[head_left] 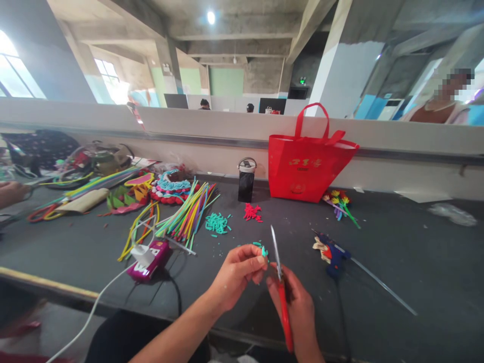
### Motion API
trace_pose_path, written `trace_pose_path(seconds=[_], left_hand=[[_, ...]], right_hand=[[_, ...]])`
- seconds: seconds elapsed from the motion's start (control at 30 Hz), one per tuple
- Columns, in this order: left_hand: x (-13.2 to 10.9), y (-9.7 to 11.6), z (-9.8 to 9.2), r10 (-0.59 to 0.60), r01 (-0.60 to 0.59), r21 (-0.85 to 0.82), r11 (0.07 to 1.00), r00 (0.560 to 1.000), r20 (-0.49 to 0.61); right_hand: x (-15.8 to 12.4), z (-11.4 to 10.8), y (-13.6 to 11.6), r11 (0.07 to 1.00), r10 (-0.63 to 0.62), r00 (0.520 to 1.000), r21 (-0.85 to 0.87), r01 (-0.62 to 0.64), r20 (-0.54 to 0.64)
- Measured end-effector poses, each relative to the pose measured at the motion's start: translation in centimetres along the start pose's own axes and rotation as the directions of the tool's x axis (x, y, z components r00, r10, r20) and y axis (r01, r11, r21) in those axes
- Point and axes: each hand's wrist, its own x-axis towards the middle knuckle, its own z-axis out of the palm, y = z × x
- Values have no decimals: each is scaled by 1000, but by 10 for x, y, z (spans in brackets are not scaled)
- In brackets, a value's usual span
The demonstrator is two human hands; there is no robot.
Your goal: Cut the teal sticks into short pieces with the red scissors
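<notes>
My left hand (238, 275) pinches a short teal strip (263, 250) between thumb and fingertips, just left of the scissor blades. My right hand (297, 307) is wrapped round the red handles of a pair of scissors (280, 282), whose metal blades point up and away beside the teal piece. Both hands hover over the near part of the dark table (397, 262). Small piles of cut teal pieces (217, 222) and red pieces (252, 213) lie further back.
A bundle of coloured sticks (187, 214) lies at left, a power strip with a white plug (149, 257) nearer. A blue glue gun (333, 254) rests to the right. A red tote bag (308, 161) and a black bottle (246, 180) stand at the back wall. Another person's hand (11, 191) shows at far left.
</notes>
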Motion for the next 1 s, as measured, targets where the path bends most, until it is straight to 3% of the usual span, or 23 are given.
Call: trace_pose_path(seconds=[0.1, 0.2, 0.4, 0.6, 0.7, 0.8, 0.9, 1.0], left_hand=[[0, 1, 0, 32, -32, 16, 999, 999, -20], [1, -1, -1, 86, -84, 63, 994, 996, -35], [1, -7, -6, 115, -118, 90, 989, 993, 35], [2, -9, -8, 82, -85, 93, 992, 996, 41], [2, -11, -6, 63, -64, 94, 994, 998, 7], [3, -13, -4, 49, -42, 114, 993, 997, -59], [3, -15, -5, 47, -32, 137, 990, 993, -111], [4, -17, -6, 37, -20, 123, 992, 990, -138]], right_hand=[[5, -3, -10, 970, 168, 984, 168, -176, 58], [9, -3, -21, 900, 246, 961, 338, -274, 123], [17, 4, -29, 748, 228, 949, 584, -314, 218], [19, 8, -27, 705, 201, 954, 643, -299, 222], [18, 8, -29, 720, 184, 964, 641, -266, 193], [19, 7, -31, 804, 172, 981, 564, -190, 85], [19, 8, -30, 941, 64, 995, 338, -34, -79], [16, 11, -25, 992, -105, 973, 40, 116, -207]])
